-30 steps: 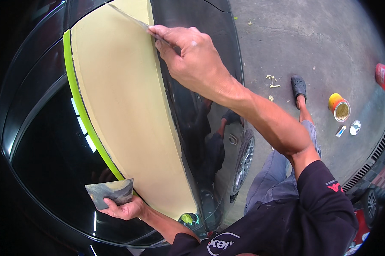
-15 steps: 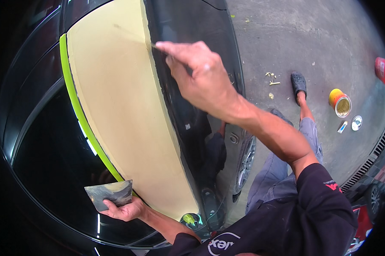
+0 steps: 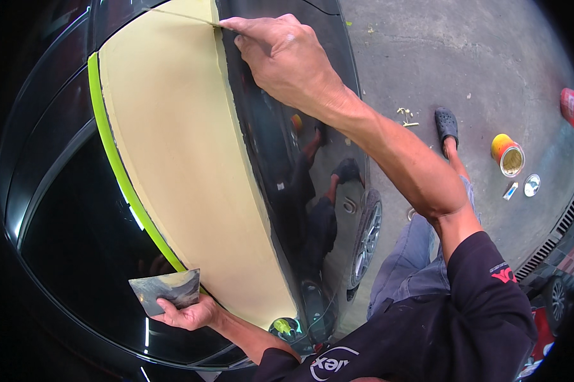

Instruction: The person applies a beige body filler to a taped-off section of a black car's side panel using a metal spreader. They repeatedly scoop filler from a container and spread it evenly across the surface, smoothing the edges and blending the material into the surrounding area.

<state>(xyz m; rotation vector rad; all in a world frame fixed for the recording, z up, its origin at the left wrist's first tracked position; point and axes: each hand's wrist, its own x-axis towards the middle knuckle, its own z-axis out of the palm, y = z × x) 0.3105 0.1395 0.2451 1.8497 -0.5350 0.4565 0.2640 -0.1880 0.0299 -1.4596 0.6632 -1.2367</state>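
Observation:
A dark car panel carries a broad, smooth layer of cream-yellow filler (image 3: 179,146), bordered on its left by bright green tape (image 3: 111,137). At the far end of that layer, my right hand (image 3: 293,60) pinches a thin, wide spreader (image 3: 184,15), seen nearly edge-on and lying across the filler. My left hand (image 3: 191,314), low on the left over the dark window, grips a flat grey mixing plate (image 3: 166,288) smeared with yellowish filler. The thumb lies on top of the plate; the other fingers are mostly hidden.
On the concrete floor to the right are an open can of filler (image 3: 511,158), its round lid (image 3: 532,185), a small tube (image 3: 510,190) and yellow scraps (image 3: 406,118). A red container (image 3: 573,113) stands farther right. The car's wheel (image 3: 366,239) is beside my legs.
My right hand has moved with the spreader up and slightly left, toward the far end of the filler layer. My left hand and the plate have barely shifted.

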